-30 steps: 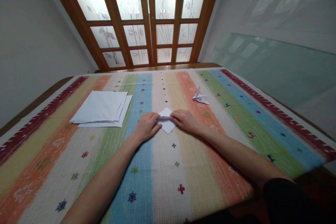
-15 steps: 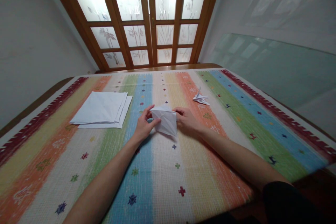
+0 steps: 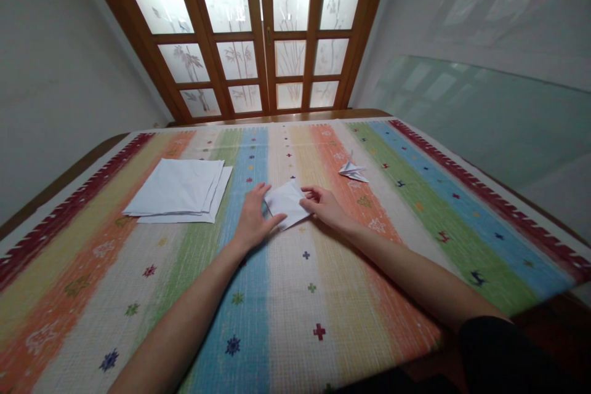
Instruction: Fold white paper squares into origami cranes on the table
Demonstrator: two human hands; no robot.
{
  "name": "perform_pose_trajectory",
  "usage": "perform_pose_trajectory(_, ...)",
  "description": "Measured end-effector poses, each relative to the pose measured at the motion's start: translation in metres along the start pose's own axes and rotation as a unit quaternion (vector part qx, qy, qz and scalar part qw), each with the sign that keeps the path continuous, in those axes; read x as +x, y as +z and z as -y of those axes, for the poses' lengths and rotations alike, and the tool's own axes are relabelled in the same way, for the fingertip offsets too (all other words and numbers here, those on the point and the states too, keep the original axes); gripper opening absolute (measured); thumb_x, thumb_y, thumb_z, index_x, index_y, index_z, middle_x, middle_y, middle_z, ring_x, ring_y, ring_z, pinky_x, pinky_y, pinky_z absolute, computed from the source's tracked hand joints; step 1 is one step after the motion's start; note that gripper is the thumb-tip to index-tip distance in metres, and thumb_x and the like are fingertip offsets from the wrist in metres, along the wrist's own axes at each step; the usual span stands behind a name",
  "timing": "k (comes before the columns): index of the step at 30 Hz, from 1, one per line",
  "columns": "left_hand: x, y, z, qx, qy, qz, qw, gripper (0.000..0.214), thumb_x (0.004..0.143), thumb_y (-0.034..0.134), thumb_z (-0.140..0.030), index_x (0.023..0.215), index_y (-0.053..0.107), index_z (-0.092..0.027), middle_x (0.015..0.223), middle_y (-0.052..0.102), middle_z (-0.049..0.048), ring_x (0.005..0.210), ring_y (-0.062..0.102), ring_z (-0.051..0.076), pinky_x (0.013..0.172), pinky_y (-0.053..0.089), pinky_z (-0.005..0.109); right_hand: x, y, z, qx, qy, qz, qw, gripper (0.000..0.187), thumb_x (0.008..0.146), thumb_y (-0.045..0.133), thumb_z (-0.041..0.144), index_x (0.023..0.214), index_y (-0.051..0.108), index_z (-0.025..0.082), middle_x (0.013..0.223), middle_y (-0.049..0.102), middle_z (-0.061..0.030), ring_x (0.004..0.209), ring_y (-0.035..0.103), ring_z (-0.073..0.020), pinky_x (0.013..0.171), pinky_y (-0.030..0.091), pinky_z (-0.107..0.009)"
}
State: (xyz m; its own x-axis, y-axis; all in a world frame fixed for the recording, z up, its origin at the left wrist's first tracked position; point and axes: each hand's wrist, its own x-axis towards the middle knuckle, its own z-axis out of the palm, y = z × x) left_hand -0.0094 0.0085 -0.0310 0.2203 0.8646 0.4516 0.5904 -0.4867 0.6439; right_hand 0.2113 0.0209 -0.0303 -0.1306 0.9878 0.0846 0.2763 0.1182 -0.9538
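Observation:
A small square of folded white paper [image 3: 287,203] lies low over the tablecloth's middle, one corner toward me. My left hand [image 3: 257,217] grips its left side, thumb along the near-left edge and fingers at the left corner. At the opposite corner my right hand [image 3: 323,204] pinches the paper between thumb and curled fingers. Beyond the right hand, on the orange stripe, rests a folded paper crane [image 3: 353,171] with pointed ends. The underside of the square is hidden from me.
A stack of white paper sheets [image 3: 175,188] lies to the left, its lower sheet sticking out. A striped tablecloth [image 3: 286,332] covers the table. Wooden doors with frosted panes [image 3: 268,43] stand behind the far edge, and a glass panel [image 3: 480,117] leans along the right wall.
The folded paper has gone from tilted up to nearly flat, its face now turned upward. My left thumb has shifted to its near edge; the right hand keeps to the right corner.

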Motion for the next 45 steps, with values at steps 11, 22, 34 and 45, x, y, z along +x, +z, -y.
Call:
perform_pose_trajectory(11, -0.002, 0.003, -0.014, 0.158, 0.072, 0.148, 0.973, 0.081, 0.073, 0.073, -0.048, 0.139, 0.039, -0.017, 0.140, 0.050, 0.0185, 0.130, 0.047, 0.033, 0.107, 0.036, 0.050, -0.002, -0.012, -0.001, -0.068, -0.030, -0.026, 0.997, 0.027, 0.085, 0.052, 0.025, 0.104, 0.068, 0.014, 0.082, 0.071, -0.0050, 0.071, 0.062, -0.0158, 0.065, 0.047, -0.027)
perform_pose_trajectory(22, -0.004, -0.003, -0.015, 0.232, 0.109, 0.198, 0.946, 0.057, 0.079, 0.065, -0.054, 0.123, 0.057, -0.017, 0.137, 0.055, 0.0164, 0.129, 0.047, 0.036, 0.105, 0.036, 0.053, -0.014, -0.022, 0.004, -0.253, -0.268, 0.044, 0.929, 0.026, 0.083, 0.065, 0.029, 0.106, 0.067, 0.018, 0.111, 0.067, -0.0120, 0.105, 0.058, -0.0245, 0.090, 0.045, -0.042)
perform_pose_trajectory(34, 0.000, 0.002, -0.006, 0.171, 0.088, 0.114, 0.975, 0.021, 0.092, 0.054, -0.033, 0.081, 0.066, -0.018, 0.087, 0.069, 0.0065, 0.087, 0.062, 0.021, 0.082, 0.046, 0.035, -0.021, -0.013, 0.005, -0.446, -0.286, 0.100, 0.842, 0.024, 0.094, 0.052, 0.027, 0.080, 0.066, 0.014, 0.081, 0.065, -0.0094, 0.076, 0.055, -0.0190, 0.070, 0.038, -0.031)
perform_pose_trajectory(45, 0.003, 0.008, -0.013, 0.246, 0.024, 0.082, 0.965, 0.021, 0.086, 0.062, -0.032, 0.103, 0.067, -0.019, 0.103, 0.063, 0.0100, 0.098, 0.055, 0.026, 0.084, 0.044, 0.041, -0.018, -0.007, 0.013, -0.381, -0.146, 0.068, 0.911, 0.007, 0.083, 0.066, 0.022, 0.086, 0.063, 0.016, 0.086, 0.061, -0.0056, 0.081, 0.053, -0.0184, 0.074, 0.037, -0.030)
